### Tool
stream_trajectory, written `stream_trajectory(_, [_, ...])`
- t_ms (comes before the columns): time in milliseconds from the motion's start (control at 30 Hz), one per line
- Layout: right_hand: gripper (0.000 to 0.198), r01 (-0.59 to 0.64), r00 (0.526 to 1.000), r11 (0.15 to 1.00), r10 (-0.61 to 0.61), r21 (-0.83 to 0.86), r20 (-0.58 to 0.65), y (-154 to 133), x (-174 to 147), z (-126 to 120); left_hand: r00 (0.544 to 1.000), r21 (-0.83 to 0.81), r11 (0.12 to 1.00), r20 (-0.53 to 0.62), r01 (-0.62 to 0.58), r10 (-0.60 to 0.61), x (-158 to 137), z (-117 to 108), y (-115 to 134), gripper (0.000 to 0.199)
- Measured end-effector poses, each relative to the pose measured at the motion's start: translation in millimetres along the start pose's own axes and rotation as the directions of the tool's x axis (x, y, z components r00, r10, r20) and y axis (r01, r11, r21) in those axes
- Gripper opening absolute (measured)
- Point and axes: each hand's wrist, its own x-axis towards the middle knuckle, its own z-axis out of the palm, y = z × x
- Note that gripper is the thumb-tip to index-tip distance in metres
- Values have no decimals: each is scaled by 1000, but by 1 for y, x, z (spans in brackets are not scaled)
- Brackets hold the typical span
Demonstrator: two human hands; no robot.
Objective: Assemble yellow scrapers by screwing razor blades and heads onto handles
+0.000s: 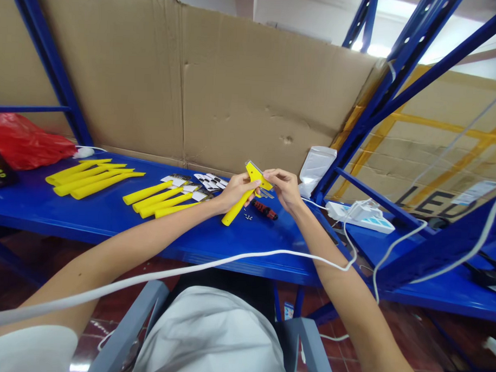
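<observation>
My left hand (238,193) is wrapped round the neck of a yellow scraper (233,208), its handle slanting down toward me. The scraper's wide head, with a metal strip along its upper edge, points up and right. Thumb and fingers of my right hand (286,188) pinch the head's right end; any small part between the fingertips is hidden. Beneath my hands a red and black screwdriver (265,210) lies on the blue bench (205,233), next to several tiny screws (248,217). To the left lie several yellow scrapers with heads fitted (154,197).
Several bare yellow handles (97,182) lie farther left, by a red plastic bag (25,140). White-and-dark pieces (210,181) are piled behind my left hand. A power strip (361,217) sits right of a blue post. A white cable (212,267) crosses in front of me.
</observation>
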Motion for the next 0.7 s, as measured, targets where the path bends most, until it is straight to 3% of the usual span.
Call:
stream_trajectory(433, [36,-21,1000,1000,21,-21,15,-1,0,1,1000,1,1000,19,-16,16,-1,-2,0,46])
stream_trajectory(567, [44,3,1000,995,-2,-104,6,-6,2,0,999,-4,999,12,-34,34,0,-1,2,49])
stream_trajectory(700, [45,54,998,962,-55,-269,1,-35,-18,-12,995,-44,994,-6,-104,104,-3,2,15,49])
